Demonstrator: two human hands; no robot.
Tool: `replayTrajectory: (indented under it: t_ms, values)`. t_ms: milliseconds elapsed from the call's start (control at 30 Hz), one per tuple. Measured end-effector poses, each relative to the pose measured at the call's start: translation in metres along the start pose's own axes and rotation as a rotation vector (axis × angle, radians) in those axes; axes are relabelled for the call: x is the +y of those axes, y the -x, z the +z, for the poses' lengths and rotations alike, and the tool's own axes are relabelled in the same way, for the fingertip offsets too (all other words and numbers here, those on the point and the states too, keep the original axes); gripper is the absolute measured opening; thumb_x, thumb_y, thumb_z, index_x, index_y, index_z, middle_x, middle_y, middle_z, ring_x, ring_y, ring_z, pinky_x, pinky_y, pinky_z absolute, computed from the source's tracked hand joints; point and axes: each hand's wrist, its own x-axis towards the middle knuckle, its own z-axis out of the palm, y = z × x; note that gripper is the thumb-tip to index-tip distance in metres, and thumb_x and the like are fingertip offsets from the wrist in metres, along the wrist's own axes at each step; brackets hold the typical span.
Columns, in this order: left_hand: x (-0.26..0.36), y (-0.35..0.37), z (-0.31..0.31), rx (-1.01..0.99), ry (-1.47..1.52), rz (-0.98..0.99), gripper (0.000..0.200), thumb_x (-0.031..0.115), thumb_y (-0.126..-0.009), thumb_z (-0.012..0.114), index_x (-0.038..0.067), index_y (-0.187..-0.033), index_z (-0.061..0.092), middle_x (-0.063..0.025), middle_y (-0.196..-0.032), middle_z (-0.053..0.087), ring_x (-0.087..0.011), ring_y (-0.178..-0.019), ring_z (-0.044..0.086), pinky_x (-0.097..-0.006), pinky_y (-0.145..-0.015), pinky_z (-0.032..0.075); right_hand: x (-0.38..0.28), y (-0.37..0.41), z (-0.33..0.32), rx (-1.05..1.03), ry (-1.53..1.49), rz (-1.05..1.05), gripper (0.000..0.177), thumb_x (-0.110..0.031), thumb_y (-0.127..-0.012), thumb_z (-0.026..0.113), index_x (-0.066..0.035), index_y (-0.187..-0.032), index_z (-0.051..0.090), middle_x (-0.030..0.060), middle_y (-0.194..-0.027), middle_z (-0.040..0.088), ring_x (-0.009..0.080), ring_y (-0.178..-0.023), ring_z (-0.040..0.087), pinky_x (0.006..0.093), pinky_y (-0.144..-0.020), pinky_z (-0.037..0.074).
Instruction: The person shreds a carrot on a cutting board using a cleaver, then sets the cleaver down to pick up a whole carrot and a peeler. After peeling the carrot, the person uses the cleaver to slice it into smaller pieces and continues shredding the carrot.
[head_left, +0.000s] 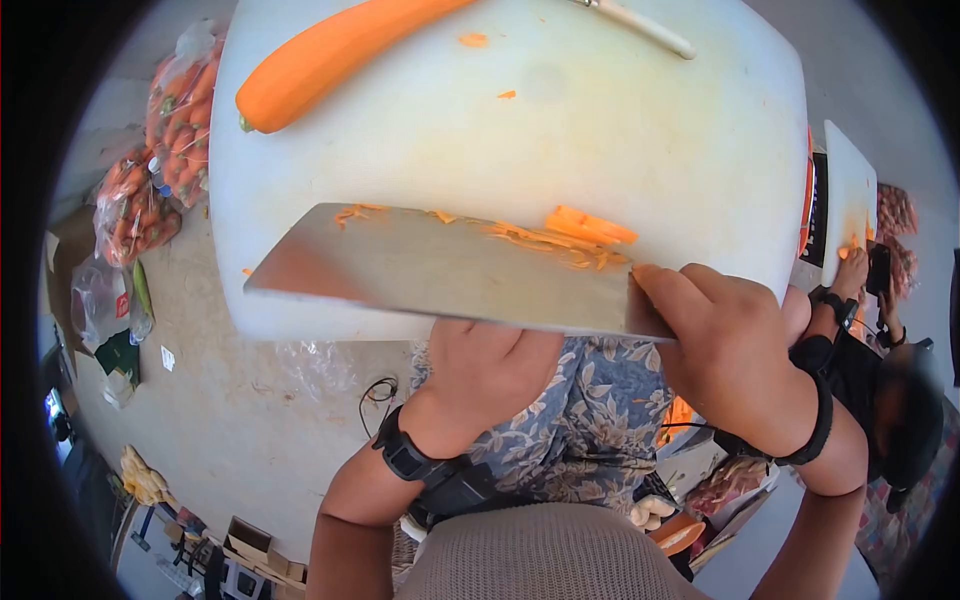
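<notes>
My right hand (pixel 725 350) is closed around the handle end of a wide cleaver (pixel 440 275). The blade lies across the near part of the white cutting board (pixel 680 140), with thin carrot shreds (pixel 555 243) stuck along its far edge. Touching or just beyond that edge is a small cut carrot piece (pixel 592 224). My left hand (pixel 485 375) is below the near edge of the blade, and its fingertips are hidden behind the metal. A large peeled carrot (pixel 330 62) rests at the board's far left. A tool with a white handle (pixel 648 28) lies at the far right.
Plastic bags of carrots (pixel 130 210) stand on the floor at left. To the right, a person's hand (pixel 850 270) touches carrot pieces on another white board (pixel 845 190); their other hand holds a phone (pixel 879 268). Open boxes (pixel 250 540) are at the lower left.
</notes>
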Motion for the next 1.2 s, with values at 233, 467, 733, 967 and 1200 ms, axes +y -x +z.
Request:
replayTrajectory:
  t_ms: [233,467,733,967,1200]
  values:
    - [0.002,-0.014,0.000,0.071,-0.101,-0.002,0.026,0.001,-0.069,0.068,0.005,-0.094,0.073,-0.0071,-0.100,0.065,-0.0261,-0.091,0.062,-0.0342,-0.076,0.053,0.008,0.014,-0.024,0.006,-0.087,0.125,0.037,0.001,-0.063,0.066,-0.006,-0.100,0.063,0.0077,-0.071,0.061,0.0271,-0.064,0.062,0.0384,-0.055,0.044]
    - [0.002,-0.001,-0.004,-0.001,-0.071,-0.016,0.026,0.001,-0.067,0.068,0.005,-0.092,0.072,-0.0066,-0.100,0.065,-0.0258,-0.091,0.062,-0.0342,-0.076,0.053,-0.002,0.021,-0.033,-0.111,-0.056,0.133,0.034,0.006,-0.068,0.065,0.000,-0.100,0.065,0.0145,-0.075,0.064,0.0334,-0.064,0.060,0.0394,-0.062,0.042]
    - [0.000,0.000,-0.005,-0.008,-0.033,-0.011,0.027,0.003,-0.064,0.066,0.007,-0.090,0.072,-0.0045,-0.095,0.067,-0.0255,-0.090,0.063,-0.0356,-0.076,0.052,0.000,0.020,-0.034,-0.170,-0.029,0.119,0.046,0.006,-0.059,0.063,-0.001,-0.104,0.065,0.0124,-0.073,0.061,0.0329,-0.063,0.057,0.0410,-0.062,0.040]
    - [0.002,0.001,-0.007,-0.076,0.007,-0.066,0.026,0.004,-0.064,0.067,0.008,-0.090,0.072,-0.0046,-0.096,0.067,-0.0255,-0.091,0.063,-0.0369,-0.076,0.052,0.001,0.012,-0.037,-0.242,-0.025,0.126,0.044,0.007,-0.058,0.062,-0.001,-0.101,0.065,0.0128,-0.072,0.060,0.0322,-0.063,0.057,0.0411,-0.059,0.040]
    - [0.002,-0.007,-0.006,-0.019,-0.046,-0.021,0.025,0.003,-0.068,0.068,0.004,-0.093,0.072,-0.0059,-0.099,0.066,-0.0252,-0.092,0.061,-0.0350,-0.077,0.052,0.011,-0.003,-0.017,-0.246,-0.090,0.084,0.036,0.007,-0.063,0.063,-0.002,-0.097,0.062,0.0137,-0.074,0.061,0.0335,-0.066,0.062,0.0388,-0.056,0.045]
